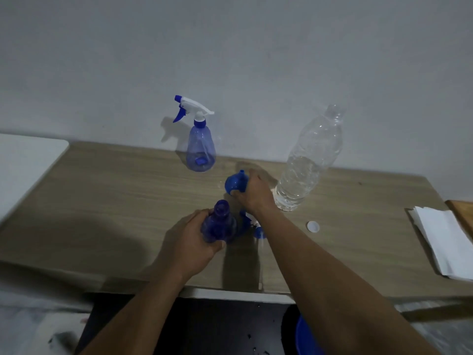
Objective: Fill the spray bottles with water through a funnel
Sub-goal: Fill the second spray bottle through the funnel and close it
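My left hand (pixel 194 237) grips an uncapped blue spray bottle (pixel 220 224) that stands near the table's front middle, its neck open. Just beyond it my right hand (pixel 256 193) holds a blue funnel (pixel 234 183), which lies tipped with its spout pointing up and away. A second blue spray bottle (pixel 201 147) with its white and blue trigger head on stands by the wall. At the right stands a large clear water bottle (pixel 307 162), uncapped and roughly half full. A removed spray head (pixel 256 229) lies partly hidden under my right forearm.
A white bottle cap (pixel 313 226) lies on the wooden table (pixel 102 201) right of my arm. Folded white paper towels (pixel 445 242) sit at the right edge beside a wooden board (pixel 463 213). A white surface (pixel 25 162) adjoins at the left. A blue basin rim (pixel 304 336) shows below the table.
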Tool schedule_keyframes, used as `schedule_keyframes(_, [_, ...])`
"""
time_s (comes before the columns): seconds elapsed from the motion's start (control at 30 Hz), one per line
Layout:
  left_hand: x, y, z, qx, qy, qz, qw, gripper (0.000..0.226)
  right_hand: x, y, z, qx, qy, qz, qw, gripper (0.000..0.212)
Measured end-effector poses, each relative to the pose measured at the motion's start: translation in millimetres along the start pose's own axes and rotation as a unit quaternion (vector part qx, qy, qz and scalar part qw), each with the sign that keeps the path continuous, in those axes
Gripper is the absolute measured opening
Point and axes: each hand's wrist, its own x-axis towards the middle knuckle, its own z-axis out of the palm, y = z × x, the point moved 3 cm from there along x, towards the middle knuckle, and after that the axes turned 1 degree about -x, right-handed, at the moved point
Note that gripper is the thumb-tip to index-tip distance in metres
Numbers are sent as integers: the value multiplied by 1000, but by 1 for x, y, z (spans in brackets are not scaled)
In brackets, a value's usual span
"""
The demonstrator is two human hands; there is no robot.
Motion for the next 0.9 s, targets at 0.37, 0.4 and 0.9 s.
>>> schedule_keyframes(0.37, [0,-2,1,-49,-11,-15,999,64,20,4,6,-36,-22,-39,998,78])
schedule_keyframes(0.4, [0,-1,1,-54,-10,-16,998,64,16,3,1,-22,-17,-39,999,78])
schedule_keyframes(0.9, [-7,6,-2,-51,-10,-48,997,53,-68,-31,-78,222,20,-70,972,72])
